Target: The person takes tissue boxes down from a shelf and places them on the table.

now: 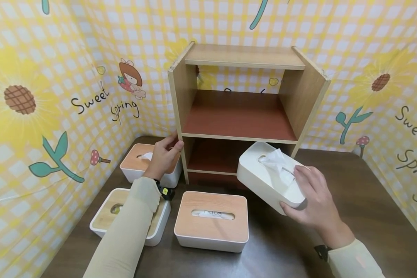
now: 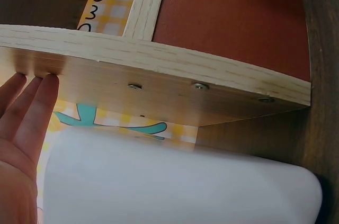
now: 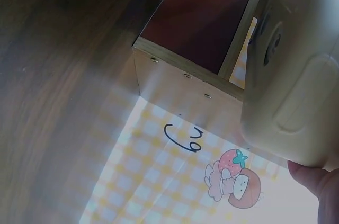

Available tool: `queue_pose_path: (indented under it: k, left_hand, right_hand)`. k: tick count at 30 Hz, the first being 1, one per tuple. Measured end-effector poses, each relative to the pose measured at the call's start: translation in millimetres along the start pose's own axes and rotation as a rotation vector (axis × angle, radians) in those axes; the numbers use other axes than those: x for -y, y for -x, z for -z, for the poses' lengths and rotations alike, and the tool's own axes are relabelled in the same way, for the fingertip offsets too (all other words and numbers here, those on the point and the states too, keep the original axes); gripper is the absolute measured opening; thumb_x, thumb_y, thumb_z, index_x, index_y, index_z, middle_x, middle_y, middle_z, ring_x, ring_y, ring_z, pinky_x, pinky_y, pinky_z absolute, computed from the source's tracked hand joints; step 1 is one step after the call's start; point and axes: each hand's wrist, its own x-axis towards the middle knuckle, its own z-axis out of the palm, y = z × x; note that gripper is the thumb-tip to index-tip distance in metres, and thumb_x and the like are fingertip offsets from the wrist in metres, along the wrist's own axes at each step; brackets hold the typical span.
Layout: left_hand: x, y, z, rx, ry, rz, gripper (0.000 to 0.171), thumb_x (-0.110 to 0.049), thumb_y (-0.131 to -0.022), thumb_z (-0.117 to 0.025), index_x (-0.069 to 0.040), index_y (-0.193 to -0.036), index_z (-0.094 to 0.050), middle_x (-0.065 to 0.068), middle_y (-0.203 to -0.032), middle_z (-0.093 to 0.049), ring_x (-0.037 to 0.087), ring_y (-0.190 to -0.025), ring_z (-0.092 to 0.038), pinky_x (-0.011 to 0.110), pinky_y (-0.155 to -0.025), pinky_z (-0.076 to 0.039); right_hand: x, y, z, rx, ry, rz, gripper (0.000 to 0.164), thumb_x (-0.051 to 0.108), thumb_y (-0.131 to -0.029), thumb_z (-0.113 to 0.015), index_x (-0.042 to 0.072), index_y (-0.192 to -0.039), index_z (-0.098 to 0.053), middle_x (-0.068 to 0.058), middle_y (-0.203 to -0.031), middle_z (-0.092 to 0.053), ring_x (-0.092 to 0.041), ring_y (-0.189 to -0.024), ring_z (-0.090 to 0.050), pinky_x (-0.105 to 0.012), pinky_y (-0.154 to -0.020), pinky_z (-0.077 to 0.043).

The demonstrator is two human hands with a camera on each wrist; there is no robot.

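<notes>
My right hand point(image 1: 314, 197) grips one end of an all-white tissue box point(image 1: 255, 175), thumb along the near side and fingers over the end. Tissue pokes up from its slot, and it tilts in front of the shelf's lower compartment. The right wrist view shows the box's pale underside point(image 3: 302, 97). My left hand point(image 1: 164, 154) rests its fingertips against the outer left side panel of the wooden shelf point(image 1: 238, 137). Its fingers point(image 2: 39, 102) reach out fairly straight to that panel in the left wrist view.
Beside the shelf's left side stands a wood-topped tissue box point(image 1: 132, 160). Nearer, another tissue box point(image 1: 102, 216) lies partly under my left sleeve. A third wood-topped box point(image 1: 212, 231) sits front centre on the dark table point(image 1: 361, 216). Yellow checked cloth point(image 1: 153, 23) surrounds the table.
</notes>
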Motion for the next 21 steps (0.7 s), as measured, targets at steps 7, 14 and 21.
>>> queue_pose_path:
  k: [7,14,21]
  left_hand:
    - [-0.5,0.0,-0.3,-0.002,0.01,-0.002,0.043,-0.007,-0.097,-0.061,0.006,-0.136,-0.051,0.026,-0.125,-0.059,0.003,-0.101,-0.06,0.019,-0.082,-0.051]
    - [-2.2,-0.5,0.3,-0.003,0.003,-0.003,0.042,-0.005,-0.097,-0.06,0.006,-0.136,-0.051,0.025,-0.126,-0.058,0.005,-0.102,-0.06,0.019,-0.082,-0.051]
    - [-2.0,-0.5,-1.1,-0.005,-0.002,-0.004,0.042,-0.003,-0.096,-0.06,0.007,-0.136,-0.051,0.025,-0.126,-0.059,0.009,-0.103,-0.06,0.019,-0.082,-0.051]
  right_hand:
    - [-1,3,8,-0.003,-0.005,-0.001,0.081,0.06,-0.078,-0.063,-0.014,-0.11,-0.064,-0.028,-0.112,-0.062,-0.051,-0.102,-0.05,-0.04,-0.106,-0.032]
    - [-1,6,16,-0.002,0.0,-0.004,0.08,0.06,-0.078,-0.063,-0.014,-0.109,-0.065,-0.028,-0.111,-0.062,-0.052,-0.103,-0.05,-0.038,-0.107,-0.032]
    - [1,8,22,-0.003,-0.013,-0.004,0.08,0.061,-0.079,-0.063,-0.014,-0.106,-0.065,-0.028,-0.109,-0.063,-0.052,-0.101,-0.05,-0.033,-0.107,-0.031]
